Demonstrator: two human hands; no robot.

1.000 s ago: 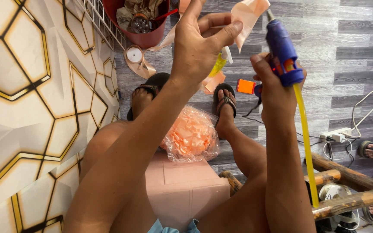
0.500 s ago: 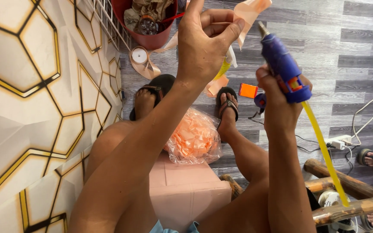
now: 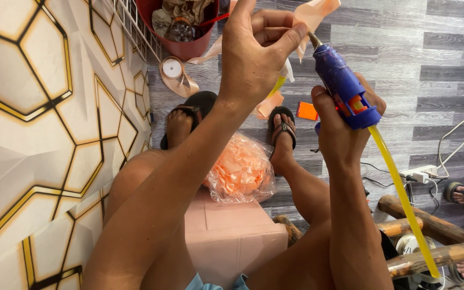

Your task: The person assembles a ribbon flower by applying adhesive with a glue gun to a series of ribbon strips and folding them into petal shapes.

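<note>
My left hand (image 3: 259,51) is raised and pinches a folded piece of peach ribbon (image 3: 313,16) between thumb and fingers. My right hand (image 3: 345,126) grips a blue glue gun (image 3: 342,86) with a long yellow glue stick (image 3: 404,198) sticking out of its back. The gun's nozzle tip touches the ribbon just under my left fingertips. Below my arms, a clear bag of peach ribbon pieces (image 3: 241,171) rests on a pink box (image 3: 232,236) between my legs.
A panel with gold-edged hexagons (image 3: 38,134) fills the left side. A red bucket (image 3: 181,29) and a ribbon spool (image 3: 172,69) lie on the grey plank floor. A white power strip (image 3: 420,173), wooden poles (image 3: 430,228) and another person's sandalled foot (image 3: 460,193) are at the right.
The glue gun has tilted and moved in, so its nozzle now meets the ribbon at my left fingertips. The view has shifted slightly.
</note>
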